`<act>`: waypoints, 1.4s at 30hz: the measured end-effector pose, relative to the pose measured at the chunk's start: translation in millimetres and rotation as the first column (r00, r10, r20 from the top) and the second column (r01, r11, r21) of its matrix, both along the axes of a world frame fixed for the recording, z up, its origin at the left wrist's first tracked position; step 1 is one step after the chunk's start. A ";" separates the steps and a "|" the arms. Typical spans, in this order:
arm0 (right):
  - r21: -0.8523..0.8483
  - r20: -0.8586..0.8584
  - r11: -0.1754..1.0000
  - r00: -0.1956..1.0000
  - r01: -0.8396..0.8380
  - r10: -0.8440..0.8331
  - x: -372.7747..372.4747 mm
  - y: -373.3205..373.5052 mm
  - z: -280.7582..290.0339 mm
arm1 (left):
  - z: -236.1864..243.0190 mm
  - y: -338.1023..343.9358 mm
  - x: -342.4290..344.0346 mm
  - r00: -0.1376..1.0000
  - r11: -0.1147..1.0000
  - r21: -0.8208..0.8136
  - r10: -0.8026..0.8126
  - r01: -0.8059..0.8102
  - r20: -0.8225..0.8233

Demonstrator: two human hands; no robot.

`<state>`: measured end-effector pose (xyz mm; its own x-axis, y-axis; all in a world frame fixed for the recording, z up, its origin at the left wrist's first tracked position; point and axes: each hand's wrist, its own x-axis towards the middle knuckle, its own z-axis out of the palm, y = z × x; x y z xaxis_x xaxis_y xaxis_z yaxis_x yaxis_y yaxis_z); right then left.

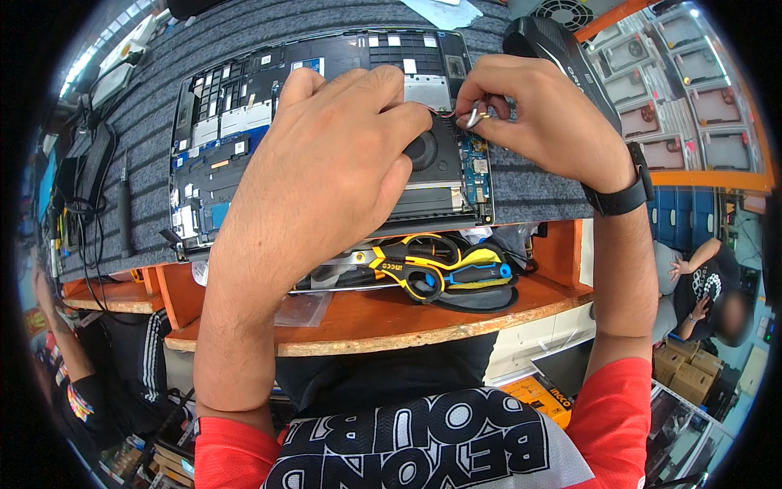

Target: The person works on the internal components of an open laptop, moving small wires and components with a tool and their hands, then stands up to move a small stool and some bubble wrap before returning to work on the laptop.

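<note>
An opened laptop (440,196) lies on a ribbed grey mat, its inside facing up. My left hand (342,147) reaches across its middle with fingers curled down beside the round black fan (422,151). What those fingertips hold, if anything, is hidden under the hand. My right hand (538,110) is closed in a pinch over the laptop's right edge, on a small shiny silver metal piece (474,117). Thin reddish wires (430,108) run between the two hands. Below the pinch is a blue circuit board (476,167).
Yellow-black scissors (423,265) lie on the orange shelf (521,301) under the mat. A screwdriver (125,208) and black cables (85,208) are at the left. A black case (562,61) stands behind my right hand, near a parts cabinet (676,90). Other people sit at both sides.
</note>
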<state>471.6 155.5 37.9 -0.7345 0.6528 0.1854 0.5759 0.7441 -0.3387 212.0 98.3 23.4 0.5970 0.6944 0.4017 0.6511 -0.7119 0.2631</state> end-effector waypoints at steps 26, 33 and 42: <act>0.018 -0.245 0.998 0.968 0.059 -0.053 -4.3 -0.5 -22.7 | -12.7 24.8 9.9 0.979 0.991 -0.122 0.069 -0.046 0.194; 0.160 -0.281 0.973 0.952 0.168 -0.118 18.0 -8.2 -19.3 | -3.2 47.2 11.3 0.995 0.994 -0.091 -0.061 0.068 0.075; 0.133 -0.178 0.980 0.976 0.147 -0.122 13.1 -19.9 -14.6 | 10.8 74.0 3.6 0.973 0.959 -0.184 -0.227 0.216 -0.042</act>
